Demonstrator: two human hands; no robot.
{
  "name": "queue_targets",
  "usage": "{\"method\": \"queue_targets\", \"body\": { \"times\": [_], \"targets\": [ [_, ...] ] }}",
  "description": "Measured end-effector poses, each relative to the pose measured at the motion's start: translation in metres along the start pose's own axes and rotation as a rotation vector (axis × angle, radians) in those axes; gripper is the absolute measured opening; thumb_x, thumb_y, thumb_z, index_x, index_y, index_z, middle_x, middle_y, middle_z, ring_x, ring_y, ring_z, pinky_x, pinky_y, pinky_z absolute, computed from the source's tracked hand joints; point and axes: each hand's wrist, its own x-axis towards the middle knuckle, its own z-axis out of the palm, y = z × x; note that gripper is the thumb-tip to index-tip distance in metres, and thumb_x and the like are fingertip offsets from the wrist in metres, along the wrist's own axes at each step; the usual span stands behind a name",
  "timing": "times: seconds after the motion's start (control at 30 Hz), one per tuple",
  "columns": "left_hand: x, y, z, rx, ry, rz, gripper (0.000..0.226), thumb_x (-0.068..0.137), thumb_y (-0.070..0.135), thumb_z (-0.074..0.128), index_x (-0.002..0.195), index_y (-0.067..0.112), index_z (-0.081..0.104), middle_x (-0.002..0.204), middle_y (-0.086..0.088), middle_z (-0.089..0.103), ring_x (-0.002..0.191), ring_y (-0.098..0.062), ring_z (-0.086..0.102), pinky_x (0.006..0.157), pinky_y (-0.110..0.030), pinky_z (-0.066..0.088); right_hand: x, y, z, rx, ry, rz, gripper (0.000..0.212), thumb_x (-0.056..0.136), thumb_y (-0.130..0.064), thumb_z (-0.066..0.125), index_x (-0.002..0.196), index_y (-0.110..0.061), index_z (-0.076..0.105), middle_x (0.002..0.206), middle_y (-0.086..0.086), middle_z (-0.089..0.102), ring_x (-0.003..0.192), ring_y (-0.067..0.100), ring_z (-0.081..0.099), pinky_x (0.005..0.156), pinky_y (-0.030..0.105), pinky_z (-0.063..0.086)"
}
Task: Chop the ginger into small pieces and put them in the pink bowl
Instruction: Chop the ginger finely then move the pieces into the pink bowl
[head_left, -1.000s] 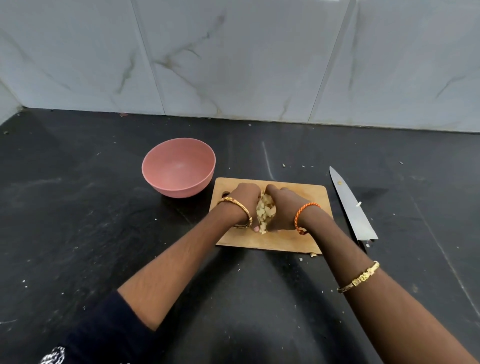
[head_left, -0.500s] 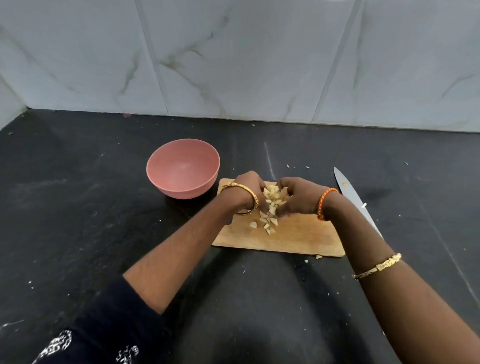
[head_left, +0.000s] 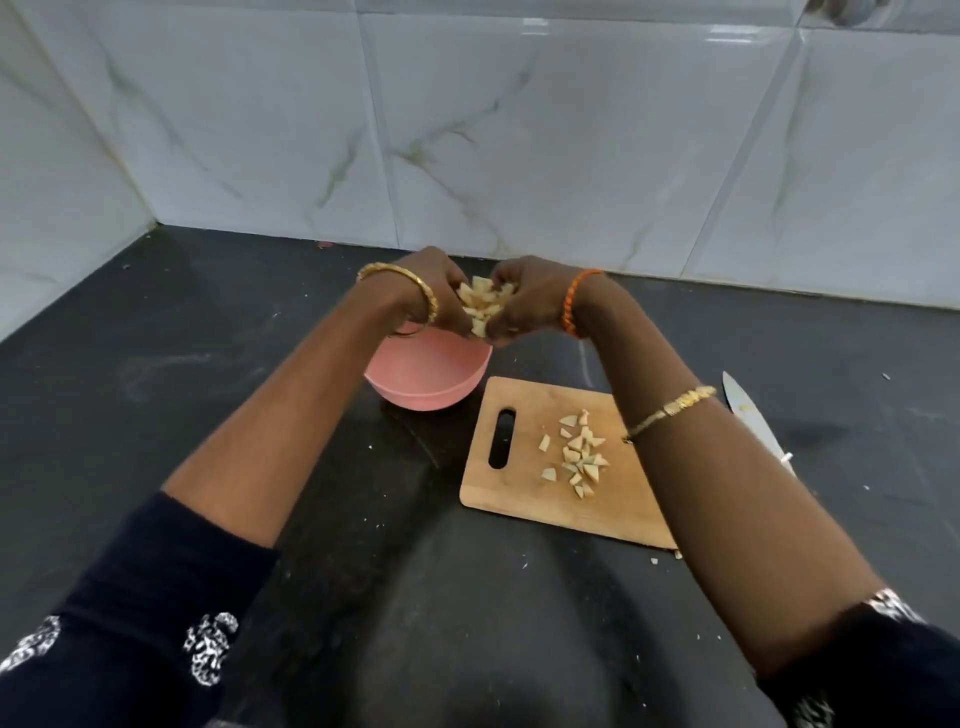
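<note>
Left hand (head_left: 439, 296) and right hand (head_left: 527, 304), fingers curled, cup chopped ginger pieces (head_left: 483, 304) together above the pink bowl (head_left: 415, 382). Further pieces (head_left: 579, 457) lie on the cutting board (head_left: 524, 499); knife (head_left: 753, 421) on the bench (head_left: 156, 395).

One bowl (head_left: 427, 379), one board (head_left: 524, 478), one knife (head_left: 748, 415).
</note>
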Motion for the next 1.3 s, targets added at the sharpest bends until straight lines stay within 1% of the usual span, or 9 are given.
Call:
{"method": "queue_targets", "body": {
  "times": [0.3, 0.4, 0.53, 0.67, 0.8, 0.87, 1.0, 1.13, 1.3],
  "targets": [
    [0.027, -0.049, -0.004, 0.055, -0.143, -0.281, 0.032, 0.076, 0.006, 0.068, 0.106, -0.001, 0.064, 0.099, -0.017, 0.069, 0.089, -0.031, 0.069, 0.086, -0.044, 0.055, 0.061, -0.031, 0.040, -0.121, -0.100, 0.073, 0.035, 0.084, -0.005, 0.058, 0.119, -0.002, 0.061, 0.110, 0.015, 0.065, 0.099, 0.027, 0.065, 0.089, 0.040, 0.055],
    [0.028, -0.048, -0.006, -0.054, -0.045, -0.284, 0.023, 0.082, 0.002, 0.061, 0.104, 0.000, 0.065, 0.101, -0.018, 0.069, 0.091, -0.031, 0.068, 0.087, -0.043, 0.054, 0.071, -0.032, 0.037, -0.058, -0.020, 0.055, 0.030, 0.083, -0.004, 0.062, 0.112, 0.000, 0.066, 0.112, 0.016, 0.068, 0.098, 0.026, 0.065, 0.090, 0.037, 0.053],
    [0.023, -0.046, -0.005, -0.026, 0.216, -0.192, 0.030, 0.075, -0.001, 0.067, 0.103, 0.009, 0.069, 0.106, -0.011, 0.067, 0.097, -0.026, 0.063, 0.086, -0.033, 0.051, 0.061, -0.038, 0.034, 0.040, 0.322, -0.021, 0.016, 0.078, 0.006, 0.063, 0.072, -0.010, 0.065, 0.096, 0.013, 0.070, 0.094, 0.024, 0.066, 0.076, 0.025, 0.053],
    [0.021, -0.045, 0.024, 0.011, 0.307, -0.189, 0.072, 0.064, 0.006, 0.080, 0.129, 0.014, 0.049, 0.125, -0.013, 0.056, 0.113, -0.032, 0.055, 0.095, -0.041, 0.046, 0.053, -0.027, 0.045, 0.002, 0.135, 0.021, 0.021, 0.082, -0.002, 0.063, 0.102, -0.004, 0.066, 0.107, 0.010, 0.064, 0.100, 0.023, 0.060, 0.083, 0.026, 0.050],
    [0.009, -0.040, 0.047, -0.033, 0.431, -0.091, 0.068, 0.074, 0.004, 0.071, 0.134, 0.015, 0.043, 0.126, -0.013, 0.050, 0.112, -0.030, 0.053, 0.095, -0.038, 0.046, 0.031, -0.003, 0.032, 0.279, 0.230, 0.037, 0.018, 0.085, -0.002, 0.058, 0.071, -0.011, 0.063, 0.082, 0.007, 0.062, 0.077, 0.016, 0.060, 0.072, 0.028, 0.057],
    [-0.005, -0.030, 0.052, -0.084, 0.511, 0.011, 0.056, 0.080, 0.006, 0.062, 0.133, 0.014, 0.045, 0.123, -0.011, 0.053, 0.107, -0.025, 0.056, 0.092, -0.033, 0.048, 0.012, 0.019, 0.024, 0.367, 0.180, 0.056, 0.015, 0.089, -0.004, 0.056, 0.077, -0.007, 0.065, 0.076, 0.005, 0.061, 0.069, 0.012, 0.058, 0.069, 0.024, 0.056],
    [-0.028, -0.002, 0.072, -0.211, 0.296, 0.138, 0.042, 0.084, 0.014, 0.061, 0.125, 0.012, 0.052, 0.108, -0.005, 0.062, 0.097, -0.019, 0.060, 0.086, -0.028, 0.050, -0.014, 0.083, 0.030, 0.133, 0.171, 0.172, 0.023, 0.092, -0.002, 0.049, 0.087, -0.012, 0.069, 0.086, 0.000, 0.066, 0.084, 0.012, 0.061, 0.083, 0.029, 0.054],
    [-0.027, 0.016, 0.108, 0.095, -0.066, 0.166, 0.061, 0.072, 0.034, 0.075, 0.124, 0.010, 0.053, 0.121, -0.007, 0.057, 0.110, -0.023, 0.054, 0.093, -0.032, 0.044, -0.029, 0.110, 0.052, -0.165, 0.195, 0.194, 0.027, 0.089, -0.001, 0.052, 0.108, -0.011, 0.068, 0.113, 0.010, 0.062, 0.104, 0.023, 0.058, 0.091, 0.027, 0.045],
    [-0.037, 0.018, 0.149, 0.068, -0.093, 0.122, 0.062, 0.069, 0.034, 0.078, 0.120, 0.009, 0.054, 0.119, -0.008, 0.048, 0.111, -0.025, 0.050, 0.094, -0.033, 0.042, -0.067, 0.119, 0.078, -0.287, 0.208, 0.029, 0.042, 0.085, 0.000, 0.056, 0.125, -0.012, 0.058, 0.125, 0.007, 0.049, 0.118, 0.023, 0.043, 0.096, 0.020, 0.032]
  ]
}}
